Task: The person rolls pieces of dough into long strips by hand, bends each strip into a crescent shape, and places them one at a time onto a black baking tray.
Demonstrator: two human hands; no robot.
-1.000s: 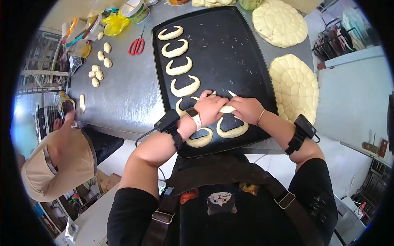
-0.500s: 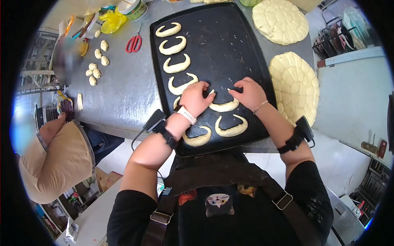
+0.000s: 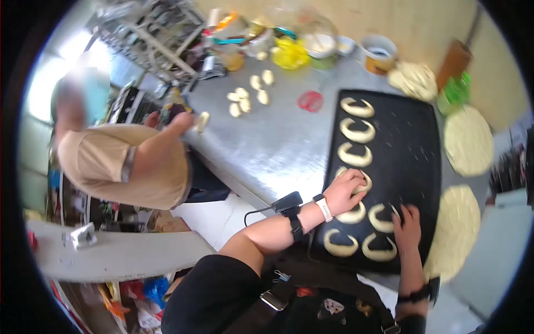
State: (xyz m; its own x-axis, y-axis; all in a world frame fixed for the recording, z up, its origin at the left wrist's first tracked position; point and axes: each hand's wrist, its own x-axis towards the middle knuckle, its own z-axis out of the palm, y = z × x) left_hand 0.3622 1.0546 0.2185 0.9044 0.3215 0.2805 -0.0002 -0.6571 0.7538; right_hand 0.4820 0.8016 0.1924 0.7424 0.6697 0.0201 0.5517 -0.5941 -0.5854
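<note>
On a black baking tray [image 3: 409, 150], crescent-shaped pieces of pale dough lie in a column along the left side, with a second, shorter column at the near end. My left hand [image 3: 345, 189] is over a dough crescent [image 3: 365, 182] in the left column, fingers and thumb apart around it and partly covering it. Beside the upper crescent of the short column [image 3: 380, 218], my right hand [image 3: 409, 228] has its fingers extended and apart, the thumb side close to the crescent's tip. Below that piece sits another crescent [image 3: 378, 250].
Right of the tray lie two scored dough rounds [image 3: 469, 139], [image 3: 456, 234]. Red-handled scissors [image 3: 310, 101], small dough pieces [image 3: 245, 104] and a yellow plastic bag [image 3: 290, 54] are on the metal table [image 3: 256, 147]. Another person [image 3: 128, 161] stands at left.
The view has swung left, bringing the other person further in. My left hand has moved from the short column's upper crescent to one in the left column; my right hand stays beside the former.
</note>
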